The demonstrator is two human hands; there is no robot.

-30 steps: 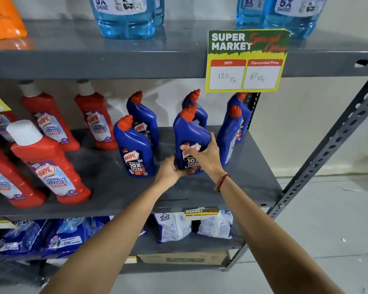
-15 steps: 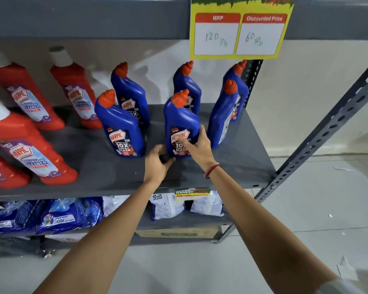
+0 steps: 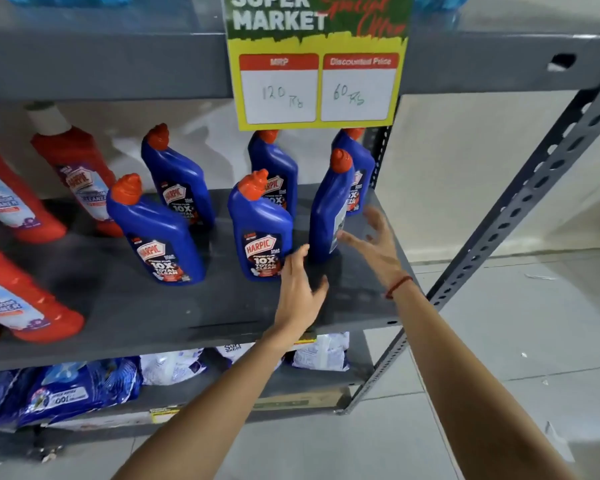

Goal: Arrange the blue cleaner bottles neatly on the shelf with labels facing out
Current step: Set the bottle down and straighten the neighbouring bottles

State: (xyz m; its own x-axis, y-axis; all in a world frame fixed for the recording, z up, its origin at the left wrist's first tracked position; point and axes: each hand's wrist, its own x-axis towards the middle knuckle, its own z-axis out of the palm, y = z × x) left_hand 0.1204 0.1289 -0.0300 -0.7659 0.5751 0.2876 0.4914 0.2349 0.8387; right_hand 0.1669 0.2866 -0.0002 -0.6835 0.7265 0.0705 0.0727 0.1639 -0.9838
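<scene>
so six blue cleaner bottles stand upright on the grey middle shelf [image 3: 125, 306], long axis vertical, orange caps on top with the necks bent toward the left. five of them face out: front left bottle [image 3: 156, 237] and front middle bottle [image 3: 261, 233] both clearly read "harpic", "10x total clean", and the three in the back row [image 3: 179, 183] show the same red-and-white harpic badge, partly hidden by the ones in front. the odd one out is the front right bottle [image 3: 330, 216], turned side-on so its narrow edge faces me and the label points off to the right, only a sliver of it showing. left hand [image 3: 300, 289] is open, fingers loose, hovering just beside that turned bottle's base and the middle bottle, gripping nothing. right hand [image 3: 374, 244] is spread open too, blurred, fingertips right by the label side of the turned bottle; can't tell if they actually touch. red thread bracelet [image 3: 397, 286] on that wrist. left of the blues are red harpic bottles [image 3: 75, 181] with white caps, leaning. hanging from the shelf above is a yellow price card [image 3: 317, 64]: "super market", "mrp 120 rs", "discounted price 60 rs". blue and white detergent packs [image 3: 80, 389] sit on the shelf below.
</scene>
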